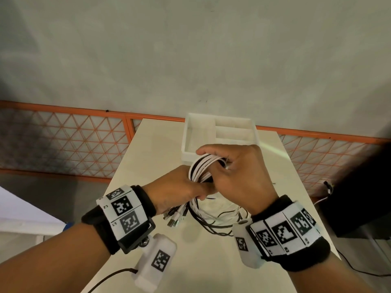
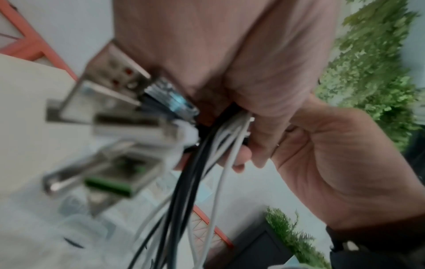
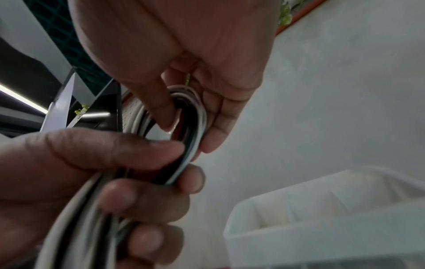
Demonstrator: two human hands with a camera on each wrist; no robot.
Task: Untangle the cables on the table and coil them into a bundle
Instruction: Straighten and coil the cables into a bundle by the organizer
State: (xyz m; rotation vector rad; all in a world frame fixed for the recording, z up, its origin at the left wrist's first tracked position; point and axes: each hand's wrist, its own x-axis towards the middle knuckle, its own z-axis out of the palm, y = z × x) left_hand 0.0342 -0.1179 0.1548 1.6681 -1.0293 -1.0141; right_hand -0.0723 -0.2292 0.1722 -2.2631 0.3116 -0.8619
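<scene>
- Cables: white + black, partly wound into a loop held above the table, just in front of the white tray; loose lengths trail on the table under the hands.
- Head view only: USB plug ends fan out below the left hand, nearer than the loop; slack strands lie beside the right wrist.
- Left wrist view only: plugs close up, metal shells, blurred; one w/ green insert, one w/ red spots. Cords run down out of the fist.
- Right wrist view only: underside of loop, thumb tip poked inside it, fingers behind.
- Left hand: fingers + thumb curled tight round the gathered strands at the loop's near side.
- Right hand: fingers hooked over the loop's far side, thumb through it; grips it, touching the left hand.
- Writing: wrist bands carry black/white square code tags; small digits beside them too tiny to read. No brand seen on cables.
- Tray: beyond the loop, divided into compartments.
</scene>
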